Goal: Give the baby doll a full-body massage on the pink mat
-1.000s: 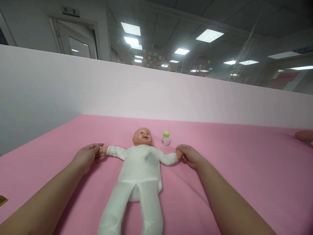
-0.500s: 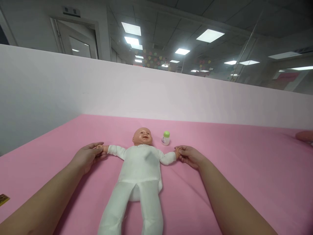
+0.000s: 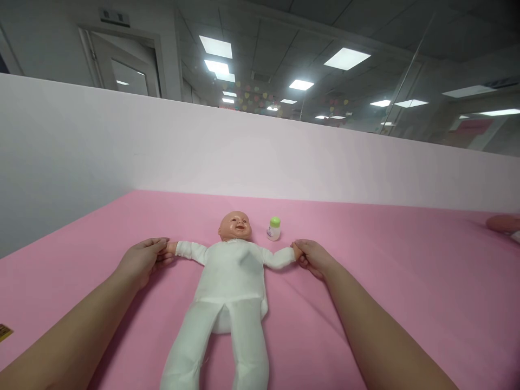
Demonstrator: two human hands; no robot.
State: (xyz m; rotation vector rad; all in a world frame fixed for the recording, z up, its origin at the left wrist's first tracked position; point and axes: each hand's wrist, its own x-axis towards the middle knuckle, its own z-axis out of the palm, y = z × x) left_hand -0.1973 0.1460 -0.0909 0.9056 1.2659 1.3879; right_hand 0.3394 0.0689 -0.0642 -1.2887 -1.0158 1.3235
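Note:
A baby doll (image 3: 233, 271) with a white cloth body lies on its back on the pink mat (image 3: 317, 330), its head toward the far wall and its arms spread wide. My left hand (image 3: 142, 260) is closed around the doll's hand on the left side. On the other side, my right hand (image 3: 314, 257) grips the doll's other hand between thumb and fingers. Just beyond that arm, beside the doll's head, a small baby bottle (image 3: 274, 229) with a green cap stands upright, touched by neither hand.
A low white wall (image 3: 260, 160) borders the mat at the back and left, with glass above it. At the right edge part of another doll's head (image 3: 501, 223) shows. A yellow label (image 3: 5, 332) lies at the far left.
My right hand has closed further over the doll's hand, and that arm is stretched slightly more outward. My left hand keeps its hold. The whole view has shifted slightly.

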